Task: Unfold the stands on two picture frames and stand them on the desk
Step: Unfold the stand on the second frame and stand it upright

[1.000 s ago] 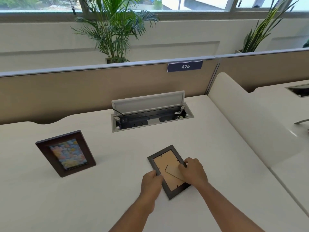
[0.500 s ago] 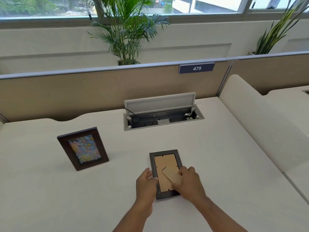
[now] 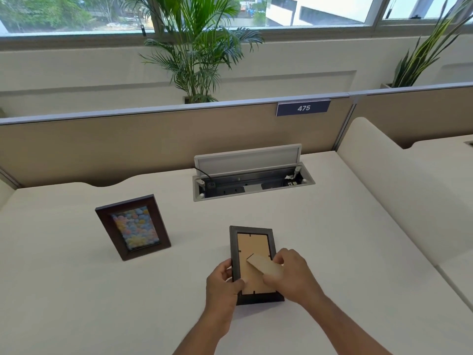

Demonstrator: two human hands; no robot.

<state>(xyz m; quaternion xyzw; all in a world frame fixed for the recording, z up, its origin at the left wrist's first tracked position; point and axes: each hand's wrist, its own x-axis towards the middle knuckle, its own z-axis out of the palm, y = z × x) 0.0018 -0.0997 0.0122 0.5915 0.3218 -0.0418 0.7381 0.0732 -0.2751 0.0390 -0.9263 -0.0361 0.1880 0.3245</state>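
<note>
A dark brown picture frame (image 3: 133, 226) with a pastel picture stands upright on the white desk (image 3: 76, 290) at the left, leaning back. A second dark frame (image 3: 252, 242) lies face down near the desk's middle, its tan backing showing. My left hand (image 3: 222, 285) grips that frame's left edge near the bottom corner. My right hand (image 3: 291, 272) pinches the tan cardboard stand (image 3: 263, 265), which is lifted a little off the backing.
An open cable box (image 3: 253, 183) with its lid raised sits in the desk behind the frames. A beige partition (image 3: 128, 144) with a "475" label runs along the back. A cream divider (image 3: 399, 190) rises on the right.
The face-down frame has turned from slanted to nearly square with me. Its stand has come up from the backing under my right hand. The camera has shifted, so everything sits further right.
</note>
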